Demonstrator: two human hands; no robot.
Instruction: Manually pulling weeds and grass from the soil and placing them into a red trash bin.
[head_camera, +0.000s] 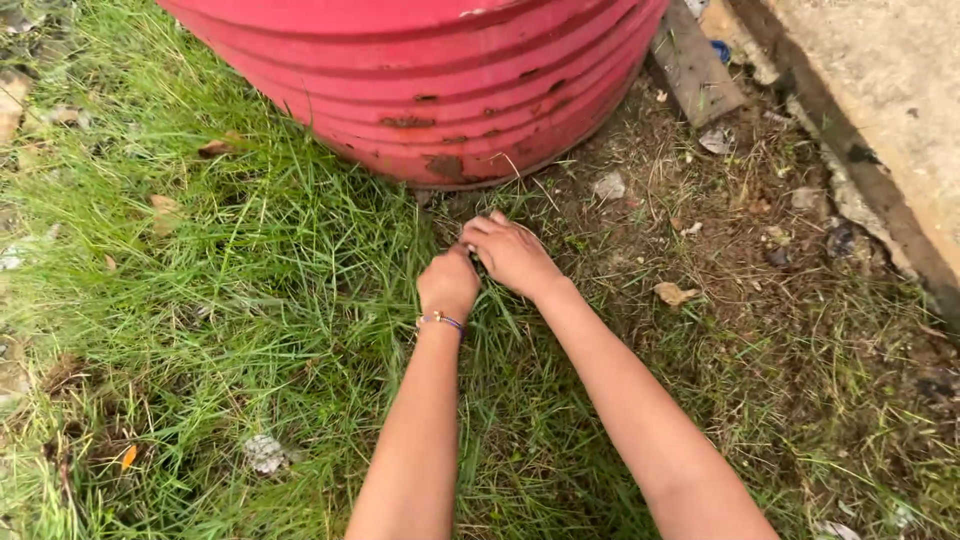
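Both my hands reach down into long green grass (250, 300) just in front of a big red ribbed barrel (440, 90). My left hand (448, 285) is closed into a fist around a tuft of grass, with a thin bracelet on its wrist. My right hand (512, 255) touches the left from the right side, its fingers curled over the same tuft near the barrel's base. What lies inside either palm is hidden.
Bare dirt with dry leaves and small stones (610, 185) lies to the right. A weathered wooden plank (695, 65) leans by the barrel. A concrete slab edge (880, 110) runs along the upper right. A pale stone (265, 452) sits in the grass at lower left.
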